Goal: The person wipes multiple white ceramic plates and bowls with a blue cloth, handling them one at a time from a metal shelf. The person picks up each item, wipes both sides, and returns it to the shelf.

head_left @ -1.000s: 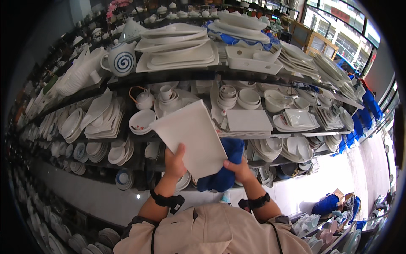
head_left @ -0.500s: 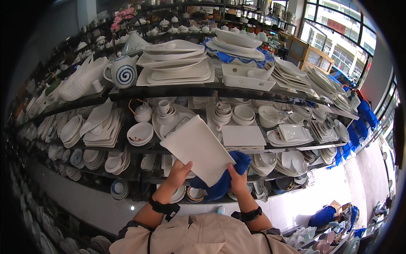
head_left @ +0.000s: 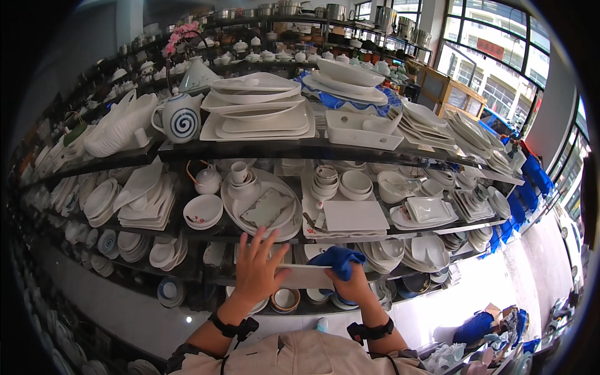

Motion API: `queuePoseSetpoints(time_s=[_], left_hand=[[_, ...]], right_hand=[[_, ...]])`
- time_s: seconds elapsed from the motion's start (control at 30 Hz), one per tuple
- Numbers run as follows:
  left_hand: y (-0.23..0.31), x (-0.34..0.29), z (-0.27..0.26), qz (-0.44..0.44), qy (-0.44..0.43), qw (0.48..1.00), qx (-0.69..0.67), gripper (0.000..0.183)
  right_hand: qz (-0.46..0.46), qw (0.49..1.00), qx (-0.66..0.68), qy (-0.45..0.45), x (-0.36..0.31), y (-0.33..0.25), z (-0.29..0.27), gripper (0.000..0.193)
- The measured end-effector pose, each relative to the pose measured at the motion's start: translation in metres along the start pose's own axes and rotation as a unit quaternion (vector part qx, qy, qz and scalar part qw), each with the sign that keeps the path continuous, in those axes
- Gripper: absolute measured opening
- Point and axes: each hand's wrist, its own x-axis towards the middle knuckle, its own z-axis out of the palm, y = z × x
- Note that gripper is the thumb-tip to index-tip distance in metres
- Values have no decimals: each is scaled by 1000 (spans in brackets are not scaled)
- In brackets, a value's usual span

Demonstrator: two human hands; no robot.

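Stacked dishes [head_left: 257,112] beyond the plate [head_left: 306,276]

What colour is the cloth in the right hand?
Blue; the cloth shows in the head view.

white plate [head_left: 306,275]: right end's lost behind blue cloth [head_left: 339,259] and right hand [head_left: 352,284]
dishes [head_left: 59,187], middle shelf's [head_left: 199,235] left end: kinda blurry

No lettering is legible; the red panel [head_left: 490,49] outside the window [head_left: 470,12] is too small to read.
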Motion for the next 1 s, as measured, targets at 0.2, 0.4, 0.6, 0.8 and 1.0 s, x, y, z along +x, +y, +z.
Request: queuePoseSetpoints(time_s=[0.2, 0.4, 0.6, 0.8, 1.0], left_hand=[[-12, -19, 16, -55, -127, 986, -94, 26], [-10, -38, 34, -102, -44, 974, -198, 27], [-14, -56, 39, -212, -32, 925, -314, 29], [-14, -50, 36, -306, 24, 782, -543, 31], [-13, -37, 51, -354, 131, 699, -607, 34]], right_hand=[[-29, 998, -31, -43, 2, 0, -1, 21], [-47, 999, 10, 5, 6, -23, -7, 30], [-22, 995, 85, 41, 1, -12, -9, 48], [151, 956, 242, -70, -4, -8, 21, 39], [107, 973, 161, -128, 2, -9, 59, 39]])
